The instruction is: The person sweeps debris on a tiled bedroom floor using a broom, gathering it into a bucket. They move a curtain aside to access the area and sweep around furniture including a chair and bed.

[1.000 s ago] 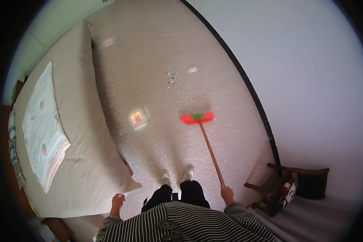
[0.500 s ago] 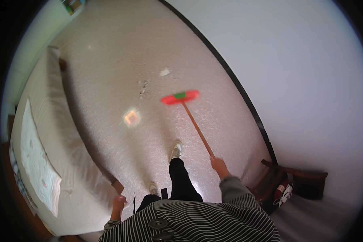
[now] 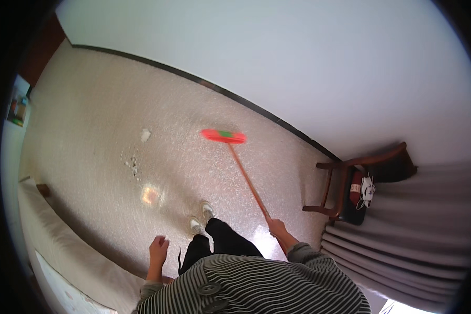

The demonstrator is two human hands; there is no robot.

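Note:
My right hand [image 3: 278, 228] is wrapped round the wooden handle of a broom [image 3: 248, 183]. Its red head [image 3: 210, 135], with a green middle, is on the floor ahead of me. My left hand [image 3: 158, 250] hangs at my left side with its fingers curled in, and I see nothing in it. To the left of the broom head lies a whitish scrap [image 3: 145, 135]. Nearer to me than the scrap is a scatter of small dark and pale debris [image 3: 133, 165], which the broom does not touch.
A bed with a beige cover [image 3: 73, 243] runs along the left. At the right, a dark wooden chair [image 3: 332, 212] holds a red and white item [image 3: 362, 188] beside a grey curtain [image 3: 403, 240]. A white wall [image 3: 298, 57] with a dark skirting strip bounds the far side.
My view has turned to the right, so the wall now crosses the far side and the chair shows more fully. Both feet now stand close together. My right hand keeps the broom.

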